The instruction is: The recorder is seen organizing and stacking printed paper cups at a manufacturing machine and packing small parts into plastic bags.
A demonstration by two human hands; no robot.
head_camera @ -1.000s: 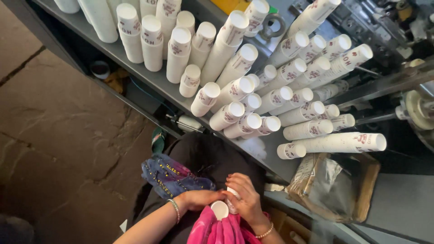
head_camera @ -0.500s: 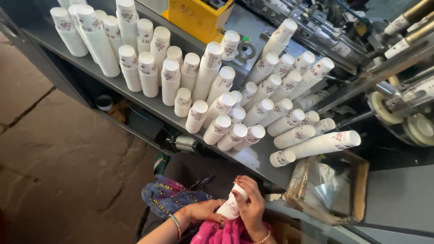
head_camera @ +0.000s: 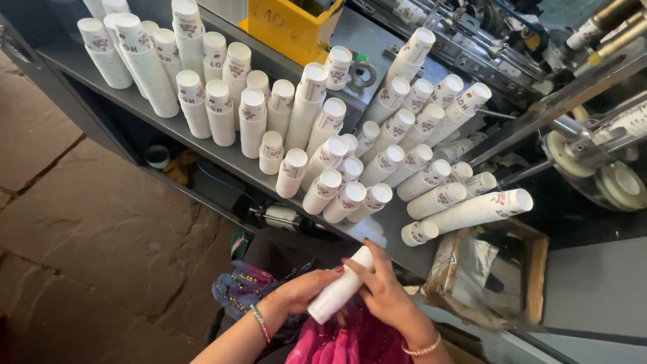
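Both my left hand (head_camera: 302,288) and right hand (head_camera: 385,291) grip one short stack of white paper cups (head_camera: 340,286); many finished stacks (head_camera: 337,162) already crowd the grey metal table (head_camera: 229,156).

Single head-worn view, looking steeply down from above the person's lap. Both hands (head_camera: 350,293) sit close at 6 o'clock; the desk (head_camera: 229,158) of stacked paper cups (head_camera: 323,135) runs farther off, from 10 to 3 o'clock.

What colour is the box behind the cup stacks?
Yellow box, clearest in the head view.
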